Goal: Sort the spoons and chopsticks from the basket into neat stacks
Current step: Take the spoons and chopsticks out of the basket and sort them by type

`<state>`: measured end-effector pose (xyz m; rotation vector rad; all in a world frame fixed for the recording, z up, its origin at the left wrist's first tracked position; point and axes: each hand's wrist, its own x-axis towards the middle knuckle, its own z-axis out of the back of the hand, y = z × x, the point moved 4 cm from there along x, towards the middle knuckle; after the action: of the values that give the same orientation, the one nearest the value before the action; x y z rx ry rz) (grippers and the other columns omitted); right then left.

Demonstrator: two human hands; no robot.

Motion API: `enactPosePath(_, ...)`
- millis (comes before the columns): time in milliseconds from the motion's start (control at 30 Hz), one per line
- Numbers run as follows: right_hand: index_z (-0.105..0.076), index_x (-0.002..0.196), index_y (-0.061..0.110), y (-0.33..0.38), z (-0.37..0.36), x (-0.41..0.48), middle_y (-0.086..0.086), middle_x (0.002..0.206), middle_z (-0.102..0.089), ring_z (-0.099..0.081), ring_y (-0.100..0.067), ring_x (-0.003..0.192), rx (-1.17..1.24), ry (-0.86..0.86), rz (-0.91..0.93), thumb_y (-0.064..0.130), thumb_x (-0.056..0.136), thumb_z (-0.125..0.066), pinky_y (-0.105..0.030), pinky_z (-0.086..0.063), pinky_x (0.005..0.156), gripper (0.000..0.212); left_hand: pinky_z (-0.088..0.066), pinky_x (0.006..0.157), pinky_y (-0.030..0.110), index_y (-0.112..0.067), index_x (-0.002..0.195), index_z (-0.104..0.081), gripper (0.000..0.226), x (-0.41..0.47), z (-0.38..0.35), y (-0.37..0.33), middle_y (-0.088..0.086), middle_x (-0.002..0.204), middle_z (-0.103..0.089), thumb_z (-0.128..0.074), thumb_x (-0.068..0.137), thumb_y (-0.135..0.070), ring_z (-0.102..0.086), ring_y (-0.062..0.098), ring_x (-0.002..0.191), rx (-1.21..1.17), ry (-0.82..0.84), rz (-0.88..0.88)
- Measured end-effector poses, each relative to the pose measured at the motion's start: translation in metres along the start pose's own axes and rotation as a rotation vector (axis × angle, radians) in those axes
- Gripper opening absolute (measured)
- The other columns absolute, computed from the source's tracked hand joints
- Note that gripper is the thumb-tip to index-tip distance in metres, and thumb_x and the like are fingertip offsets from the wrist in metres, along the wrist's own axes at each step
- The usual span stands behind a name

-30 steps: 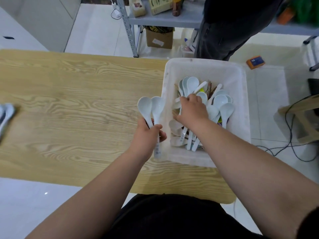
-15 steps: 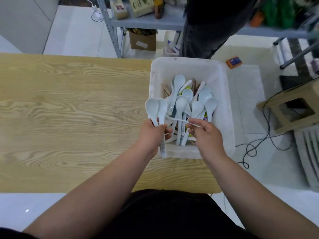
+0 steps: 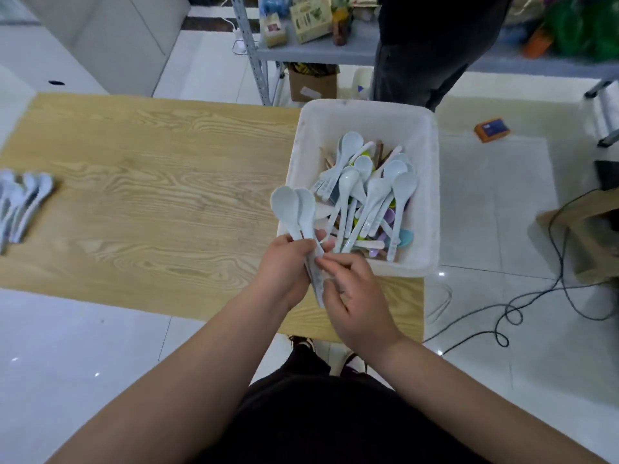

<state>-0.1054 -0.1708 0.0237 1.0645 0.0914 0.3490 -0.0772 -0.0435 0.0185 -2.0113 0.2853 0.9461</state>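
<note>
Left hand (image 3: pixel 284 266) fingers curled round spoons (image 3: pixel 292 206) handles, beside basket (image 3: pixel 432 195) near-left corner, desk (image 3: pixel 167 202) right edge. Right hand (image 3: pixel 358 296) pinches same handles. Risk: loose bundle fans, spoon drops. Stack (image 3: pixel 23 202) at left edge.

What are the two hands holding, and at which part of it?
The left hand holds a small bunch of pale blue spoons; its grip is on their handles, bowls up. The right hand pinches the same handles lower down.

Spoon pile (image 3: pixel 23 205) blurred, cut by left edge, chopsticks (image 3: pixel 378 152) mostly buried
</note>
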Motion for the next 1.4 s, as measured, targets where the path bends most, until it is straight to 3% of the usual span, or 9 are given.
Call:
enactPosePath(233, -0.062, 0.116, 0.033, 0.017, -0.036, -0.018, 0.011, 0.117, -0.06, -0.058, -0.006, 0.113, 0.345, 0.176, -0.225, 0.024, 0.096, -0.06, -0.021, -0.048, 0.088, 0.022, -0.058, 0.073, 0.04, -0.007, 0.116, -0.06, 0.028, -0.057, 0.072, 0.005, 0.005, 0.104, -0.076, -0.049, 0.096, 0.008, -0.074, 0.026, 0.091, 0.216, -0.129, -0.213)
enactPosePath(333, -0.051, 0.134, 0.033, 0.032, -0.063, -0.008, 0.011, 0.128, -0.057, -0.06, -0.002, 0.114, 0.415, 0.319, -0.428, 0.038, 0.094, -0.065, -0.023, -0.049, 0.091, 0.043, -0.06, 0.075, 0.037, -0.011, 0.119, -0.06, 0.032, -0.078, 0.102, 0.006, 0.006, 0.105, -0.075, -0.048, 0.095, 0.006, -0.074, 0.026, 0.093, 0.288, -0.124, -0.244)
enactPosePath(433, -0.056, 0.13, 0.019, 0.053, -0.104, 0.005, -0.001, 0.115, -0.067, -0.069, -0.006, 0.076, 0.547, 0.488, -0.543, 0.039, 0.092, -0.068, -0.028, -0.053, 0.069, 0.044, -0.062, 0.08, 0.044, -0.016, 0.121, -0.059, 0.032, -0.097, 0.128, 0.001, 0.01, 0.102, -0.074, -0.046, 0.098, 0.0, -0.075, 0.026, 0.09, 0.42, -0.101, -0.297)
enactPosePath(533, -0.063, 0.108, 0.013, 0.083, -0.147, 0.013, -0.008, 0.089, -0.068, -0.059, -0.013, 0.059, 0.471, 0.538, -0.546, 0.035, 0.089, -0.07, -0.028, -0.045, 0.05, 0.03, -0.061, 0.083, 0.048, -0.024, 0.116, -0.06, 0.033, -0.111, 0.163, -0.013, 0.014, 0.096, -0.074, -0.042, 0.098, -0.003, -0.074, 0.029, 0.09, 0.493, -0.077, -0.322)
enactPosePath(700, -0.065, 0.1, 0.007, 0.151, -0.237, 0.009, -0.016, 0.084, -0.067, -0.056, -0.032, 0.069, 0.539, 0.582, -0.507, 0.019, 0.093, -0.07, -0.034, -0.041, 0.051, 0.015, -0.061, 0.083, 0.048, -0.02, 0.119, -0.059, 0.035, -0.13, 0.259, -0.051, 0.012, 0.099, -0.072, -0.04, 0.097, -0.003, -0.074, 0.029, 0.086, 0.416, -0.06, -0.3)
enactPosePath(900, -0.061, 0.09, 0.014, 0.221, -0.349, -0.004, -0.003, 0.067, -0.065, -0.058, -0.008, 0.044, 0.541, 0.629, -0.467, 0.005, 0.094, -0.066, -0.016, -0.04, 0.038, 0.011, -0.061, 0.081, 0.038, -0.019, 0.112, -0.061, 0.027, -0.153, 0.373, -0.084, 0.013, 0.091, -0.07, -0.042, 0.101, -0.005, -0.069, 0.023, 0.082, 0.31, -0.05, -0.26)
enactPosePath(1033, -0.063, 0.096, 0.008, 0.242, -0.398, 0.004, -0.004, 0.069, -0.067, -0.062, -0.014, 0.053, 0.569, 0.611, -0.489, 0.008, 0.096, -0.065, -0.021, -0.046, 0.044, 0.002, -0.059, 0.086, 0.037, -0.014, 0.111, -0.062, 0.022, -0.154, 0.432, -0.096, 0.006, 0.097, -0.073, -0.043, 0.101, -0.008, -0.073, 0.017, 0.087, 0.34, -0.067, -0.197)
enactPosePath(1233, -0.063, 0.106, 0.007, 0.236, -0.446, 0.046, -0.007, 0.088, -0.073, -0.068, -0.024, 0.087, 0.64, 0.594, -0.593, 0.01, 0.097, -0.064, -0.05, -0.054, 0.09, 0.009, -0.056, 0.076, 0.033, -0.023, 0.117, -0.06, 0.026, -0.129, 0.478, -0.115, -0.001, 0.103, -0.073, -0.046, 0.1, -0.011, -0.074, 0.015, 0.091, 0.492, -0.105, -0.155)
enactPosePath(1400, -0.056, 0.122, 0.011, 0.233, -0.493, 0.086, -0.015, 0.102, -0.072, -0.073, -0.029, 0.095, 0.589, 0.728, -0.622, 0.006, 0.096, -0.062, -0.043, -0.059, 0.084, 0.027, -0.054, 0.07, 0.031, -0.023, 0.117, -0.061, 0.027, -0.095, 0.51, -0.159, -0.002, 0.103, -0.074, -0.044, 0.101, -0.011, -0.075, 0.014, 0.088, 0.49, -0.194, -0.143)
